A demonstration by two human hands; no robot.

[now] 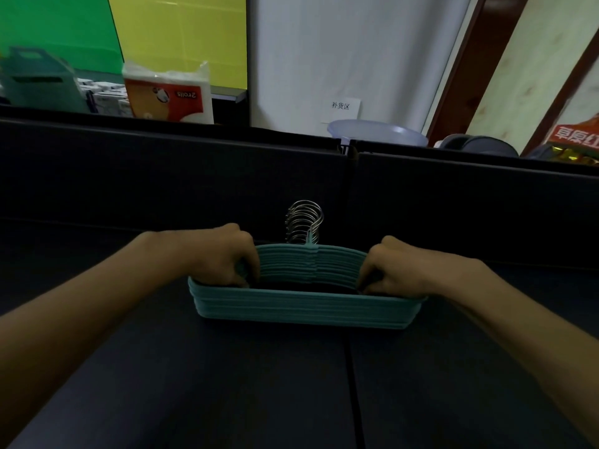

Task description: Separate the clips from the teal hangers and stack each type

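- My fingertips vanish behind the hanger arms — no clips visible.
- My left hand (223, 257) and right hand (393, 270) each grip the teal hangers (301, 304) — one neat stack, metal hooks (304, 222) bunched, mid-table (194, 384).

A stockroom or shop back-office workstation. A dark tabletop (227, 384) is bounded by dark partition panels (162, 176); behind them stand a packaged paper-roll pack (168, 95), small boxed goods (103, 95), a plastic basin (379, 132) and a paper wall label (341, 106) bearing Chinese characters.
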